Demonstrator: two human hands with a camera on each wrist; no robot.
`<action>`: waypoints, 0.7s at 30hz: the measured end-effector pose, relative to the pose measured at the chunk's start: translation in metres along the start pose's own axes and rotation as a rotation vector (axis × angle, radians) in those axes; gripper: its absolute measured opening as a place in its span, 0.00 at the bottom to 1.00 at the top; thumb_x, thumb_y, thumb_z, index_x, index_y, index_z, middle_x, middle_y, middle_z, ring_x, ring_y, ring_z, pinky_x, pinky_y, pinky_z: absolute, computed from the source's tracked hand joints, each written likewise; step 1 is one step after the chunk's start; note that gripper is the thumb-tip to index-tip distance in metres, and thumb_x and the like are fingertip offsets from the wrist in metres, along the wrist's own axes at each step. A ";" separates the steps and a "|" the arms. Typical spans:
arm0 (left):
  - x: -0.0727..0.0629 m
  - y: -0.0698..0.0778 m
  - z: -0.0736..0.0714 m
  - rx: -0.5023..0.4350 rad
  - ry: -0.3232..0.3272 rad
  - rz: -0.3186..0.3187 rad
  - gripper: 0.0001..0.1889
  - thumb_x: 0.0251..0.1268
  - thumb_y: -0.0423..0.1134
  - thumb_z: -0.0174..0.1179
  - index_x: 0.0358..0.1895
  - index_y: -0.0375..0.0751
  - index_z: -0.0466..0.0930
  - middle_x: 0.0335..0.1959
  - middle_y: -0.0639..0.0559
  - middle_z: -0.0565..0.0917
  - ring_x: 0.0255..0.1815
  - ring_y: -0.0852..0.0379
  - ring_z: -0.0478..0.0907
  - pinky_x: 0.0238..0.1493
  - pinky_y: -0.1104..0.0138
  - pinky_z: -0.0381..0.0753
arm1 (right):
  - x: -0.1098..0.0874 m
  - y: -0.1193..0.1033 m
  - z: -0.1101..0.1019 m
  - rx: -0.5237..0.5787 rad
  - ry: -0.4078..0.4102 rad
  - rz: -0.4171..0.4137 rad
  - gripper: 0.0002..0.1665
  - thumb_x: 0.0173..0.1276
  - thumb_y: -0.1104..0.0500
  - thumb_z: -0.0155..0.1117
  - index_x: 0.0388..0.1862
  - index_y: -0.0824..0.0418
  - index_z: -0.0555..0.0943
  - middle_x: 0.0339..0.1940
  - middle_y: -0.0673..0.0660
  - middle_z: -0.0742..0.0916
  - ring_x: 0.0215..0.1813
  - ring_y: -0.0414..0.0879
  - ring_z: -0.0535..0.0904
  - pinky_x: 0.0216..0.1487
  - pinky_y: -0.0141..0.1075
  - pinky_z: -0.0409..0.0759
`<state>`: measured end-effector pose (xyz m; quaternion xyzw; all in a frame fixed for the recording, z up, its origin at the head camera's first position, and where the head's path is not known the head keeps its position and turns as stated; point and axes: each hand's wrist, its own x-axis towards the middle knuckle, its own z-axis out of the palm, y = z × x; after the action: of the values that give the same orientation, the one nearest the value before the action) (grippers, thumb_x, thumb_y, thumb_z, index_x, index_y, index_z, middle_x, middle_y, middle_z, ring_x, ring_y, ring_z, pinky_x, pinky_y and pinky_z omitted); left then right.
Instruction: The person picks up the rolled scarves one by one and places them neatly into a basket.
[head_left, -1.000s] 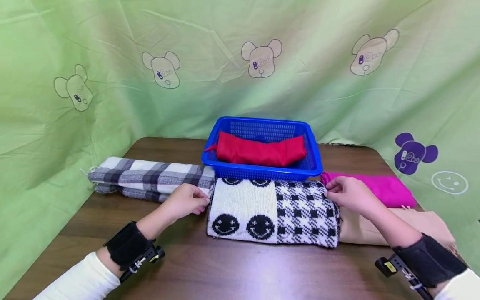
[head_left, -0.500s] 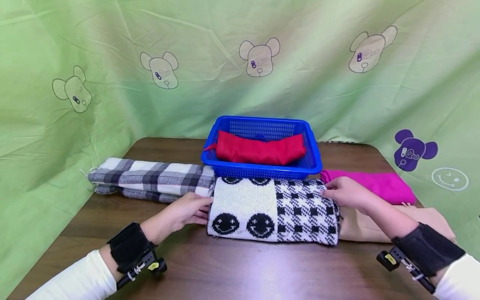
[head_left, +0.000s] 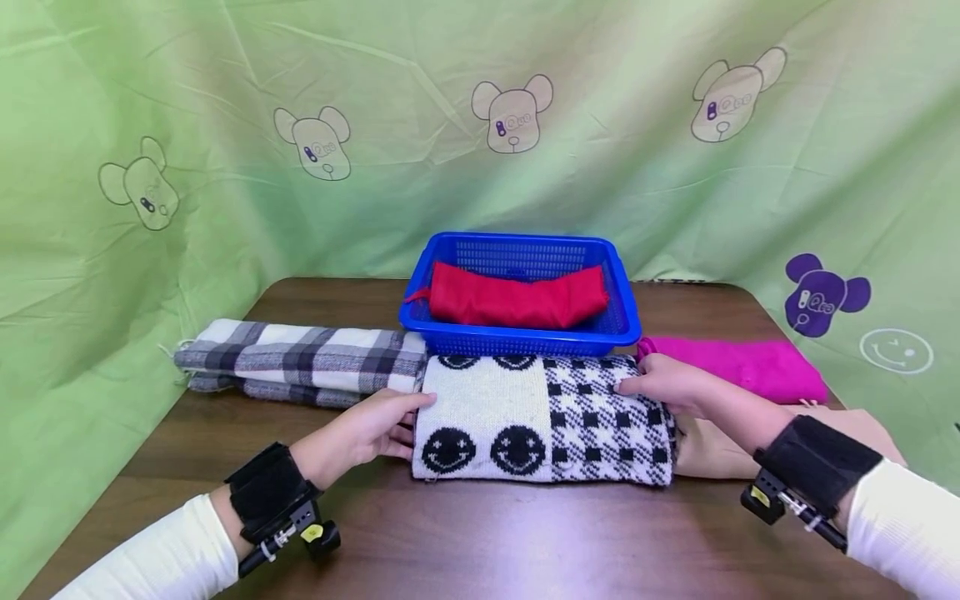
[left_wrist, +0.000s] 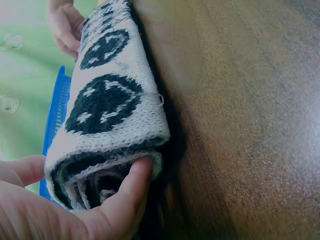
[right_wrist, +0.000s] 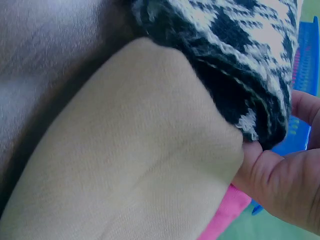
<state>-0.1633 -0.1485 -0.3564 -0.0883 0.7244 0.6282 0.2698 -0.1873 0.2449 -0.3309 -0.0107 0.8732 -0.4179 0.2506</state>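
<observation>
A folded black-and-white knitted scarf (head_left: 486, 410), part smiley faces and part houndstooth, lies across the middle of the table. My left hand (head_left: 371, 429) grips its left end, thumb over the top and fingers against the end; the left wrist view shows a fingertip against the inner layers of the folded scarf (left_wrist: 110, 107). At the opposite end, my right hand (head_left: 663, 385) holds the far right corner with the thumb above. In the right wrist view, a finger of the right hand (right_wrist: 280, 175) is at the underside of that corner, beside a beige folded cloth (right_wrist: 130, 140).
Behind the scarf stands a blue basket (head_left: 442, 340) with a folded red cloth (head_left: 517, 300) inside. A grey-and-white plaid scarf (head_left: 300, 358) lies to the left. On the right are a folded magenta cloth (head_left: 757, 367) and the beige cloth (head_left: 708, 450). Green fabric (head_left: 390, 192) hangs behind the table.
My left hand has moved from a loose pinch at the scarf's left edge to a spread grip round that end. The right hand has shifted slightly left over the far right corner.
</observation>
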 end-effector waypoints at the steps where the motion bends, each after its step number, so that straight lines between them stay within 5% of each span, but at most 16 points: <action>1: 0.000 0.000 0.000 0.005 0.002 0.002 0.16 0.67 0.45 0.59 0.45 0.33 0.75 0.35 0.44 0.78 0.34 0.50 0.77 0.39 0.56 0.84 | 0.000 -0.001 0.001 -0.001 0.001 -0.001 0.15 0.65 0.57 0.63 0.32 0.67 0.70 0.30 0.55 0.78 0.28 0.42 0.75 0.30 0.34 0.79; 7: -0.002 -0.003 -0.002 0.046 0.015 0.001 0.16 0.68 0.43 0.58 0.47 0.32 0.74 0.35 0.45 0.79 0.34 0.50 0.78 0.37 0.57 0.84 | -0.005 -0.001 0.010 0.019 -0.008 -0.007 0.25 0.66 0.57 0.63 0.48 0.77 0.68 0.38 0.62 0.81 0.37 0.48 0.80 0.40 0.39 0.82; 21: -0.013 -0.016 -0.003 0.121 0.032 0.011 0.13 0.65 0.38 0.60 0.43 0.28 0.76 0.33 0.45 0.82 0.31 0.52 0.79 0.32 0.60 0.83 | -0.029 0.003 0.026 -0.034 0.008 0.004 0.38 0.67 0.54 0.65 0.58 0.84 0.62 0.46 0.67 0.79 0.48 0.55 0.77 0.45 0.52 0.82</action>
<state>-0.1459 -0.1570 -0.3634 -0.0780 0.7657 0.5832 0.2598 -0.1498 0.2346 -0.3341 -0.0116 0.8813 -0.4024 0.2475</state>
